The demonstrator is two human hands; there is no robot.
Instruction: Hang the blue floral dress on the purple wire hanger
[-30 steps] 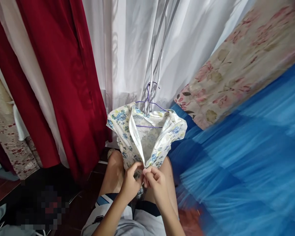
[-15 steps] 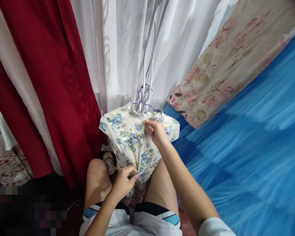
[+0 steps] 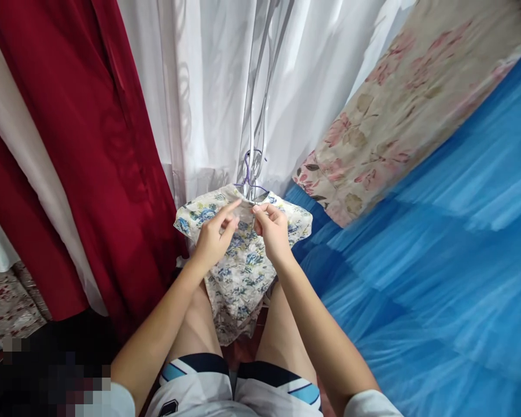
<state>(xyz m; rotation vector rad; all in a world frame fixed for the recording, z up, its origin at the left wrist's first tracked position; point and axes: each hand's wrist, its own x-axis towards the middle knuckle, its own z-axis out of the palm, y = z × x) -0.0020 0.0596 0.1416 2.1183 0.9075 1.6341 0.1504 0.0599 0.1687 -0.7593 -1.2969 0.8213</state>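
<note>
A white dress with blue and yellow flowers [image 3: 234,275] hangs in front of me on a purple wire hanger [image 3: 246,168], its lower part between my knees. At the front neckline, the thumb and fingers of my right hand [image 3: 272,229] are pinched on the dress's edge. Just to the left, my left hand [image 3: 215,237] is over the upper chest of the dress. Its index finger points toward the neckline, its other fingers are loosely bent, and it grips nothing that I can see.
Silvery straps [image 3: 257,104] come down to the hanger before white drapery [image 3: 212,92]. Red cloth [image 3: 117,162] hangs at left. At right are a beige rose-patterned fabric [image 3: 373,133] and a wide layered blue tulle skirt [image 3: 451,260]. My knees flank the dress.
My left hand has left the lower front of the dress and moved up to the neckline, its fingers now apart. The right hand has shifted slightly up to the neckline edge, still pinching.
</note>
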